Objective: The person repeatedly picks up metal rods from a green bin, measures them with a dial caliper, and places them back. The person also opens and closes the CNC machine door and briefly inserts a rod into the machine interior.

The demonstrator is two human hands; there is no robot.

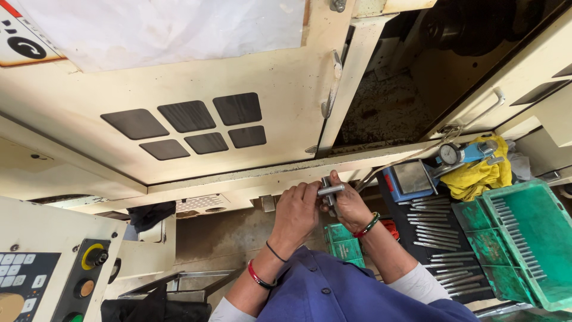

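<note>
1. The left hand [296, 213] and right hand [348, 206] meet just in front of the cream machine door [238, 71], both closed around a small metal rod [331, 190]
2. The rod lies crosswise between them, left fingers [307, 192] clenched on one end, right fingers gripping it from the other side with a dark gauge-like piece behind; I cannot tell exactly how that piece fits
3. To the right, many finished rods [438, 235] lie in rows on a dark mat, with a green tray [533, 238] beside them and a dial gauge [450, 154] on its stand above
4. Risk, as I judge it: the rod is slim and smooth, so a loosened grip could drop it to the floor below
5. A hurried swing rightward might also scatter the neat rows
</note>
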